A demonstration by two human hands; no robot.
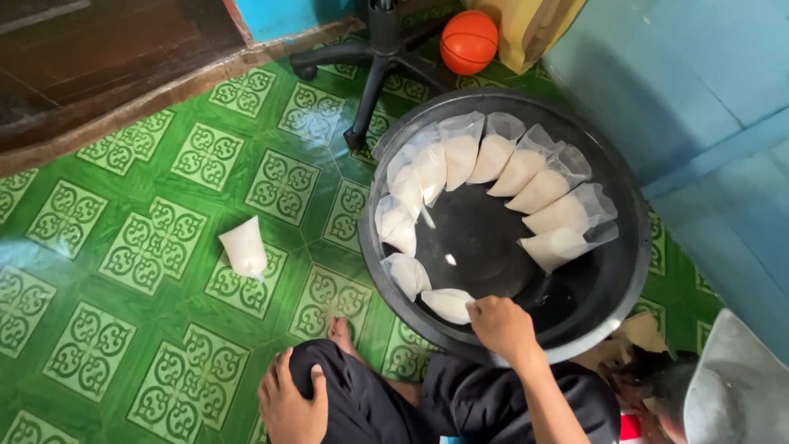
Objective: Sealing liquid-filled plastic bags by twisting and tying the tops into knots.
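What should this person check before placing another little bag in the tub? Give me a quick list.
1. Right hand grips a bag at the tub rim: ok.
2. Bags lean side by side around the wall: ok.
3. Free wall space on the near right side: ok.
4. Loose bag on the floor within reach: cannot tell.
5. Left hand free, resting on the knee: ok.
6. Bags sealed, no leaks: cannot tell.

Right hand (501,325) reaches into the black basin (633,238), fingers (474,308) on a white filled bag (448,304); more bags ring the inner wall; left hand (293,403) rests on the knee; one bag (245,247) lies apart on the green tiled floor (123,271).
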